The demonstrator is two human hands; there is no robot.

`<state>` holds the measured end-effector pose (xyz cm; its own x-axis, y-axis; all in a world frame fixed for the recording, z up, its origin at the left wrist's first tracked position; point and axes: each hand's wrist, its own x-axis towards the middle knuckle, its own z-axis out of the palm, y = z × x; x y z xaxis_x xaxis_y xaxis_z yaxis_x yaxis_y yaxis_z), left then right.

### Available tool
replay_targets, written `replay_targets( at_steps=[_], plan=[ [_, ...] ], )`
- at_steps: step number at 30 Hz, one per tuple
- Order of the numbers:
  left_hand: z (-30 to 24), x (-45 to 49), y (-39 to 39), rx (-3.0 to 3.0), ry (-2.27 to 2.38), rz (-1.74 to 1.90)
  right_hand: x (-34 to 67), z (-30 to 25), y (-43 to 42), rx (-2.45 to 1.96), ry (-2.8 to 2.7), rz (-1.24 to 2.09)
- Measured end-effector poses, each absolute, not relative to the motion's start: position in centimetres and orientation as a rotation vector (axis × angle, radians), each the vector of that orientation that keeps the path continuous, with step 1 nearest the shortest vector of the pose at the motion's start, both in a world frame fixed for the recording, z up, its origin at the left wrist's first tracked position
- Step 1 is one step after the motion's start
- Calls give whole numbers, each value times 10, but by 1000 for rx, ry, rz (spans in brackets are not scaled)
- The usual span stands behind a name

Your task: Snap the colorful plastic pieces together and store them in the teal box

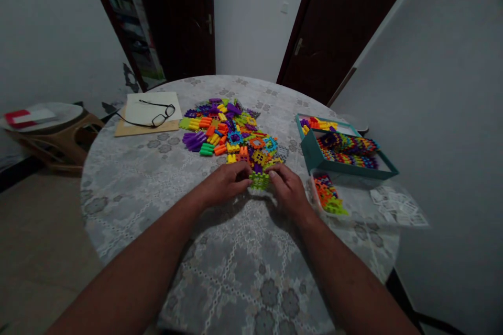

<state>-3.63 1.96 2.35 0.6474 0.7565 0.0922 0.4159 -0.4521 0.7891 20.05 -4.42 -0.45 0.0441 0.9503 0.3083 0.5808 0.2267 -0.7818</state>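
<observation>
A pile of colourful plastic interlocking blocks [230,133] lies in the middle of the round table [137,183]. My left hand [223,182] and my right hand [287,188] meet at the near edge of the pile. Both pinch a small lime-green block piece [260,180] between their fingertips, from the left and from the right. The fingers of both hands are curled closed around it.
A teal box [314,154] with built block rows stands at the right, a clear bag of blocks [329,196] before it. Glasses [159,115] rest on paper over a board at the left. A stool [58,136] stands beyond the table's left edge. Two dark doors are behind.
</observation>
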Motion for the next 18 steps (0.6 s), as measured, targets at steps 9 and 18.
replay_targets(
  at_steps=[9, 18],
  plan=[
    [21, -33, 7, 2290, 808, 344, 216, -10, -41, -2083, -1896, 2],
    [14, -32, 8, 2341, 757, 314, 210, -12, -41, -2082, -1873, -27]
  ],
)
